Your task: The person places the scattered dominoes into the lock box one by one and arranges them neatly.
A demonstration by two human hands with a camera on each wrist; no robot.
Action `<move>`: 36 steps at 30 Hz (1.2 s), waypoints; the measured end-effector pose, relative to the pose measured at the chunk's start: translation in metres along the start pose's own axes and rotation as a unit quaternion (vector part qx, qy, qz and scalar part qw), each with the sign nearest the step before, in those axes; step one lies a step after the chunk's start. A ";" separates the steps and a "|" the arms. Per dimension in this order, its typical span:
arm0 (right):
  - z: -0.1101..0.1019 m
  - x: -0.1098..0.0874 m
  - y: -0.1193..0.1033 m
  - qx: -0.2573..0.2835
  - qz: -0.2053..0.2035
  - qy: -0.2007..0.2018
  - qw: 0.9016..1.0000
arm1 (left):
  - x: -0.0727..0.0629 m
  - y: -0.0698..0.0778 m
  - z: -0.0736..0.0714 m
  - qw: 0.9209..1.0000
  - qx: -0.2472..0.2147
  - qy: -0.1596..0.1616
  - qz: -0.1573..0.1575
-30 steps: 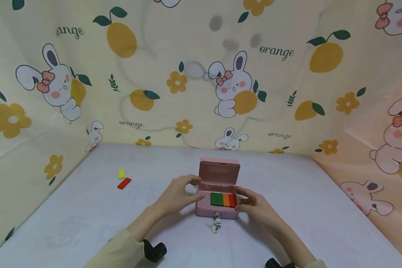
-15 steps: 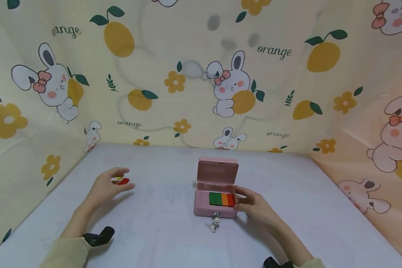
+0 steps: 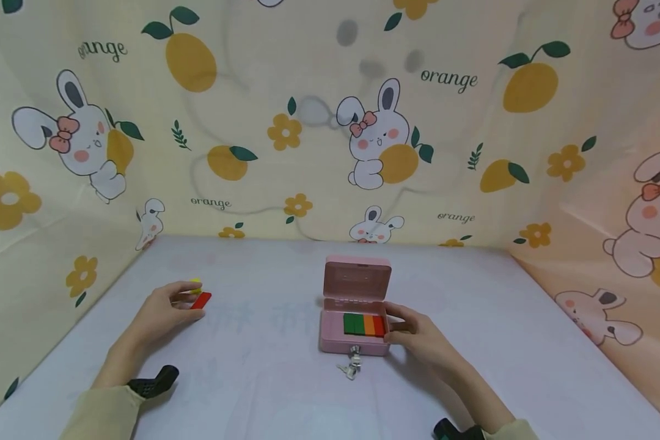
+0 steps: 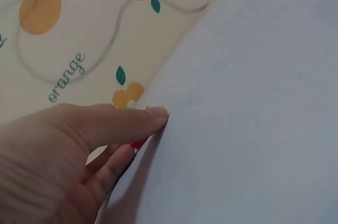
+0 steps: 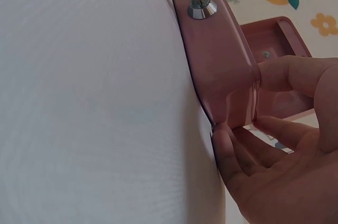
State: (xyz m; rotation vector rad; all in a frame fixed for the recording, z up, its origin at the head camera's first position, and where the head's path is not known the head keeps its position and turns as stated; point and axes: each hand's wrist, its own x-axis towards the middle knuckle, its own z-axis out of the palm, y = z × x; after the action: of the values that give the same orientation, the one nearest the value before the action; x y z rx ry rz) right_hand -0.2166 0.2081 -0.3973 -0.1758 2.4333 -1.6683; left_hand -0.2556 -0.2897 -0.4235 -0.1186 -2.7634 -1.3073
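Between the left fingers point(image 3: 183, 286) — a red block point(image 3: 201, 300).

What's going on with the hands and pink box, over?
Left hand at red block, grip unclear. Right hand holds pink box at its right side. Box open, colored blocks inside. No obstacle seen between red block and box.

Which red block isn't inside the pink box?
The red block by the left hand, next to the yellow block. The other red block sits inside the pink cash box, beside the orange block.
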 end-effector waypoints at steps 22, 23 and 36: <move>0.000 0.001 0.001 -0.002 0.004 0.004 1.000 | -0.003 -0.009 0.000 0.999 0.001 -0.020 0.044; 0.000 0.001 0.001 -0.002 0.005 0.004 1.000 | -0.003 -0.009 0.000 0.999 0.000 -0.020 0.044; 0.000 0.002 0.003 -0.006 0.008 0.006 1.000 | -0.003 -0.010 0.002 0.999 0.003 -0.009 0.042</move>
State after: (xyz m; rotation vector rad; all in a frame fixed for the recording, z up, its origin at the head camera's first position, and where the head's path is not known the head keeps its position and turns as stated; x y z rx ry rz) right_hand -0.2188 0.2089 -0.4006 -0.1485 2.4474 -1.6540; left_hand -0.2538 -0.2947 -0.4322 -0.2441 -2.7446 -1.2837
